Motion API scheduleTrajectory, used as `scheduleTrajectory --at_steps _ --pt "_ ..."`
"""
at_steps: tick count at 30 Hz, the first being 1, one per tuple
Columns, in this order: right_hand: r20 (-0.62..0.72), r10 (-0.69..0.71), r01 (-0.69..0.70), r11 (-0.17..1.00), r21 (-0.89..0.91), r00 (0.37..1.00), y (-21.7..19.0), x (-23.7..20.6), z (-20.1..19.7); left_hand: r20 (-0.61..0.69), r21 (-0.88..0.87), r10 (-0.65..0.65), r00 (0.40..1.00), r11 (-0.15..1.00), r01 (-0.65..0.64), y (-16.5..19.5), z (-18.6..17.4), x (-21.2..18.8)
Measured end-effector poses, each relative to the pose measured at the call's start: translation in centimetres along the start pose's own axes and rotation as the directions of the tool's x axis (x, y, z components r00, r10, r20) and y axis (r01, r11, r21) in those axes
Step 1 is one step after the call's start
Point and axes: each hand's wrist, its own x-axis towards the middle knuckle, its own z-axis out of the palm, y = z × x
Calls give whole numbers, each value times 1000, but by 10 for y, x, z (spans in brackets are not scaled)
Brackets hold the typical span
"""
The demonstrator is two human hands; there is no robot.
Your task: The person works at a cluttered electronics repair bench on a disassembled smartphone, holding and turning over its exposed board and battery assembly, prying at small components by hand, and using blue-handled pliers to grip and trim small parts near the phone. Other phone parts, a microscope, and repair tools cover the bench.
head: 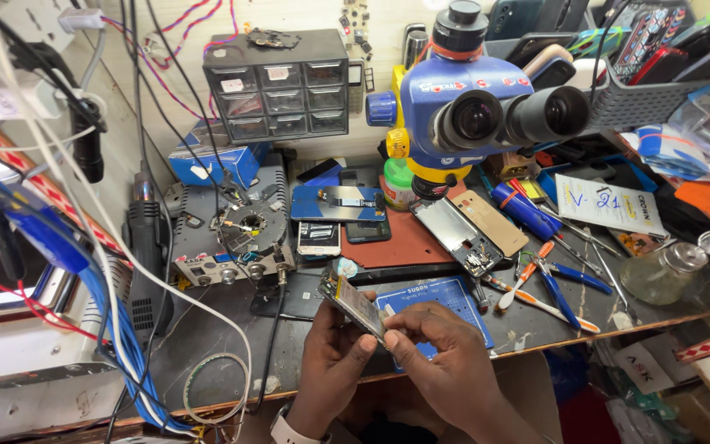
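At the far left, a bundle of blue and white cables [117,329] hangs over the near edge of the dark, scratched workbench [207,337]. Right of it, at the near centre, the left hand [330,349] grips from below the lower end of a thin opened phone body with bare metal parts [353,306]. The phone body is tilted in the air, just above the blue rectangular work mat [445,300]. Its long axis runs from far-left down to near-right. The right hand [441,345] meets it at the near-right end, with thumb and forefinger pinching that edge. Both hands touch it; the left carries more. Farther right, blue-handled pliers [564,284] lie on the bench, and a blue stereo microscope [470,99] stands behind.
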Motion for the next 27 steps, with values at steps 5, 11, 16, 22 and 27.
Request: scheduleTrajectory --at_steps 5,11,16,22,27 --pt "47 2 -4 999 46 999 1 4 -2 6 -32 8 1000 999 -8 -5 -2 1" --pt "64 144 -148 988 54 987 5 8 -2 -1 -54 5 1000 999 -5 -4 0 2" --pt "92 246 -256 960 113 965 5 10 -1 -31 -44 5 1000 999 -7 -1 3 3" --pt "71 189 -190 982 10 979 8 9 -2 -59 12 -30 998 999 30 1 5 4" --pt "172 147 -172 975 139 974 10 10 -7 -30 0 -29 999 1000 29 -2 3 5"
